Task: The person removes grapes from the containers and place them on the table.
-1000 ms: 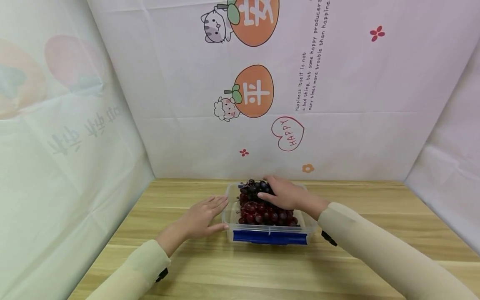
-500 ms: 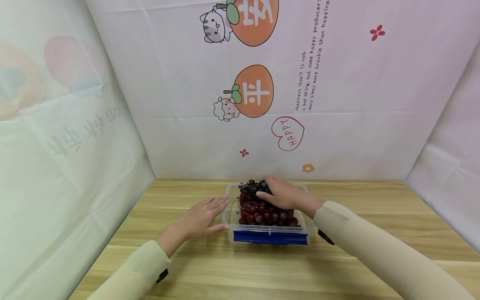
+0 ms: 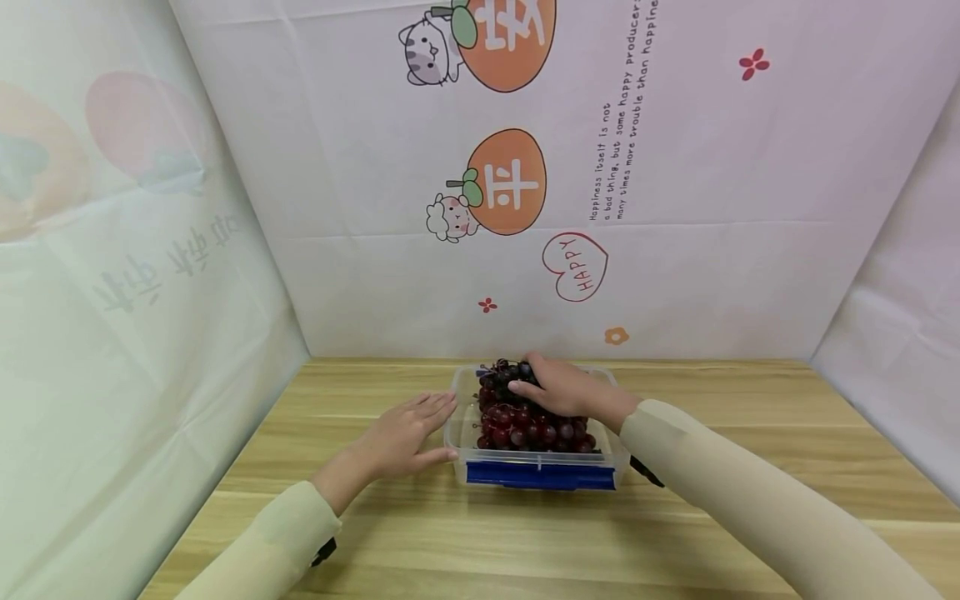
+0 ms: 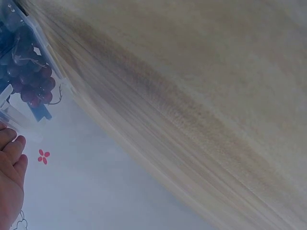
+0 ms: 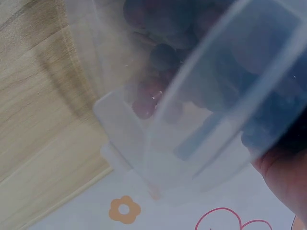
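A clear plastic container (image 3: 456, 433) with a blue latch (image 3: 540, 475) along its front stands on the table near the back wall. Red grapes (image 3: 517, 429) fill its front part. Behind them lies a bunch of black grapes (image 3: 501, 381), and my right hand (image 3: 566, 387) grips it from above, thumb in front and fingers at the far side, partly hidden. My left hand (image 3: 401, 437) rests against the container's left side with its fingers straight. In the right wrist view, the container's clear wall (image 5: 122, 124) covers much of the grapes.
Pale wood-grain table (image 3: 420, 533) extends around the container. White printed cloth (image 3: 375, 292) hangs close behind it, and another white cloth (image 3: 150, 375) stands at the left.
My right hand and forearm have shifted slightly to the left over the black grapes. The left hand and the container stay where they were.
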### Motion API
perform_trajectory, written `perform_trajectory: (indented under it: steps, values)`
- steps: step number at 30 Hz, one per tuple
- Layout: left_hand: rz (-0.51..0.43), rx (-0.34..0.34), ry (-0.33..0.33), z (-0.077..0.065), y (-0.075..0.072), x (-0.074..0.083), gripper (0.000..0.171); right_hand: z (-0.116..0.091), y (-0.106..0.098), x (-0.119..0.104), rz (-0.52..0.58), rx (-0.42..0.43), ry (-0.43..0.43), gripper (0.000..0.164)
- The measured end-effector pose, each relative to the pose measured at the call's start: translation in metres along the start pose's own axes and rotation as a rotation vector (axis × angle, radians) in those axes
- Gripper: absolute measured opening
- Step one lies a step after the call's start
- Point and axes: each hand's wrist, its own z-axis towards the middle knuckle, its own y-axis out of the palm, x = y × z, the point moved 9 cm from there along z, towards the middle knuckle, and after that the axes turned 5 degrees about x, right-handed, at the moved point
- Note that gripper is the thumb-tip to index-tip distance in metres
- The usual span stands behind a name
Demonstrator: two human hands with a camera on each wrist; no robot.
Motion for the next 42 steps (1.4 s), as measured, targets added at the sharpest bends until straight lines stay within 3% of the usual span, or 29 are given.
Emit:
perform_trajectory:
  steps: [20,27,42]
  values:
    - [0.009,-0.007,-0.007,-0.001,0.001,0.001,0.08,0.003,0.001,0.001,-0.008,-0.003,-0.003,0.055]
    - [0.015,0.002,-0.007,-0.001,0.0,0.001,0.08,0.003,-0.004,-0.001,-0.021,0.038,-0.034,0.042]
    - [0.003,0.009,-0.006,-0.001,0.001,0.0,0.081,0.005,-0.012,-0.004,-0.121,0.123,-0.084,0.033]
